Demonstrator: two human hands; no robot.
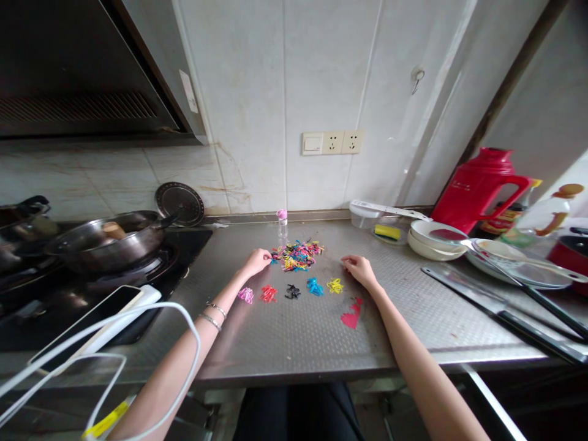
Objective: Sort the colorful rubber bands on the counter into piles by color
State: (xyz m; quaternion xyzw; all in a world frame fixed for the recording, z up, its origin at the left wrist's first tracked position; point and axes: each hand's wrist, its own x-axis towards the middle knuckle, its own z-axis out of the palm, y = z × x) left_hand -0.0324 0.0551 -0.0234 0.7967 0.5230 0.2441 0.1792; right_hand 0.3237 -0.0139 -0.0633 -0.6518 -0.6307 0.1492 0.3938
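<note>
A mixed heap of small coloured elastic bands (297, 254) lies on the steel counter (298, 331). In front of it sit sorted little piles: pink (246, 294), red (268, 293), black (292, 291), blue (315, 286) and yellow (335, 285). My left hand (257, 261) is at the heap's left edge, fingers pinched on a band. My right hand (359, 267) rests to the heap's right, above the yellow pile, fingers curled; what it holds is too small to name. A small clear bottle with a pink cap (282, 223) stands behind the heap.
A wok (108, 244) sits on the gas hob at left, a phone (98, 315) with white cables near the front. At right are bowls (434, 239), a red thermos jug (480, 190), plates, a long knife (496, 306) and a red paper scrap (351, 316).
</note>
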